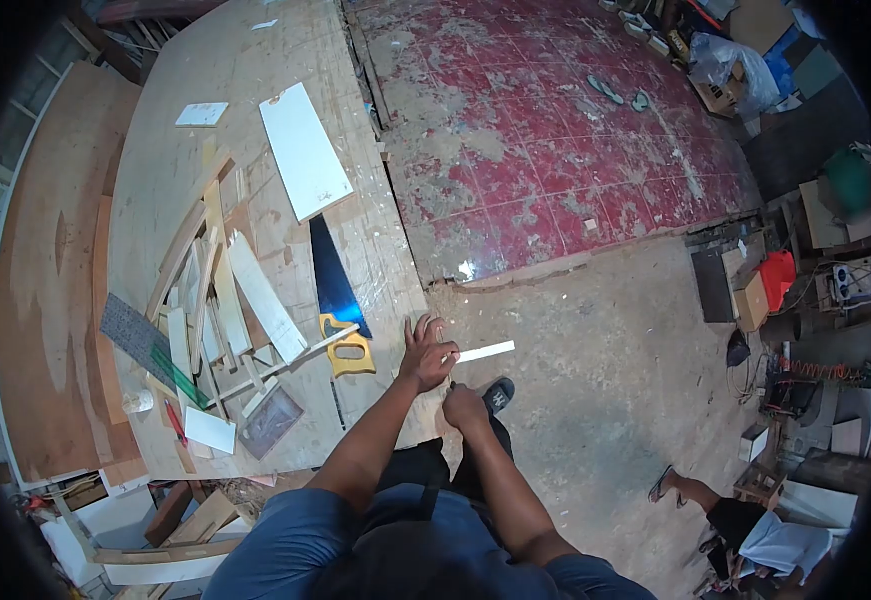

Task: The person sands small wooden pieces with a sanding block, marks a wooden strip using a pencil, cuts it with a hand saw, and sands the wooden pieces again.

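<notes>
At the right edge of the wooden table (390, 260), my left hand (427, 356) presses on a narrow white strip (487, 352), which sticks out past the edge to the right. Just below it, my right hand (465, 408) is closed round a small dark tool whose tip barely shows; most of it is hidden in the fist. A handsaw with a yellow handle (351, 354) lies left of my hands, its blade partly under a white board (305, 150). A thin wood stick rests against the saw handle.
Wood offcuts (220, 290), a metal ruler-like strip (140, 335) and red-handled pliers (175, 422) lie on the table's left. Another person's leg (697, 491) shows at lower right. A red tiled floor (555, 130) spreads beyond, with slippers on it.
</notes>
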{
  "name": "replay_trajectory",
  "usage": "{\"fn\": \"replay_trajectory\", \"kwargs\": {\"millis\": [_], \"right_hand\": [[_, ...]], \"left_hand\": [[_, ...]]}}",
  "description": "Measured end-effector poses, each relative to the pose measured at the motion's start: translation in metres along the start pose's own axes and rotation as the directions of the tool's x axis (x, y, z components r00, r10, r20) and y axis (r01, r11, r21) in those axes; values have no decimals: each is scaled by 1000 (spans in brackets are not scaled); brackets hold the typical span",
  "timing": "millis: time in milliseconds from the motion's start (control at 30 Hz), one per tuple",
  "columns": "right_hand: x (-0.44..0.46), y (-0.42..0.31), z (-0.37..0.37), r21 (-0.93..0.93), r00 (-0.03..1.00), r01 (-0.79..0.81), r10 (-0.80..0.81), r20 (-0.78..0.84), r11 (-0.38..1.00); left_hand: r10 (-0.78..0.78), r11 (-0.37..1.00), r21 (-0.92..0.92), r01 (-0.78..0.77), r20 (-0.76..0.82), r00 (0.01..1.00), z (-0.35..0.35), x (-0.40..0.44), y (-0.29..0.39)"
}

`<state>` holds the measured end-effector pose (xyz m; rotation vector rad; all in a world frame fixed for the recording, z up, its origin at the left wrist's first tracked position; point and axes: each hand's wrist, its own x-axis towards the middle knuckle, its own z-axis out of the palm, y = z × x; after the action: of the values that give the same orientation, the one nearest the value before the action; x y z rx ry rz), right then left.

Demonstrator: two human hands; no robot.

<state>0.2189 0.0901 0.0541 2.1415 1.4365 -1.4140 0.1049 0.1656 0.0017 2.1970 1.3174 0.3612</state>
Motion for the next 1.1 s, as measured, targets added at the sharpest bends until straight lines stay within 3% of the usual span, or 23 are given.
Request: {"fn": "replay_trajectory", "kwargs": {"millis": [67,233,400,467,600,667,800,933,1100], "right_hand": [[8,-2,1,1,999,31,-31,-43,1000],[-45,-5,-16,-23,997,-46,47,57,999],[12,5,3,-107,993,21,-9,114,994],[-14,14,8,8,998,-60,59,35,998],[-45,60,13,-25,980,-183,184,81,983],[-46,92,12,-146,984,-160,169,52,976],[-60,136,-19,-116,929,-358,341,-143,926],[-86,145,-75,-78,900,-371,338,-277,925],[-94,147,-109,-90,891,-321,268,-365,943]], "left_hand": [[-14,1000,25,14,7,1000,-4,5,-3],[4,1000,18,-4,-3,1000,3,4,-4],[15,999,49,-14,-34,999,-1,4,-3],[-31,999,36,31,8,999,0,5,-3],[-43,999,28,43,-5,999,-7,4,4],[-33,999,40,33,-22,999,-9,5,4],[-25,1000,13,26,-53,998,-9,-1,4],[55,992,124,-33,-179,982,-13,-10,-3],[-10,983,172,59,-272,962,-44,-41,-14]]}}
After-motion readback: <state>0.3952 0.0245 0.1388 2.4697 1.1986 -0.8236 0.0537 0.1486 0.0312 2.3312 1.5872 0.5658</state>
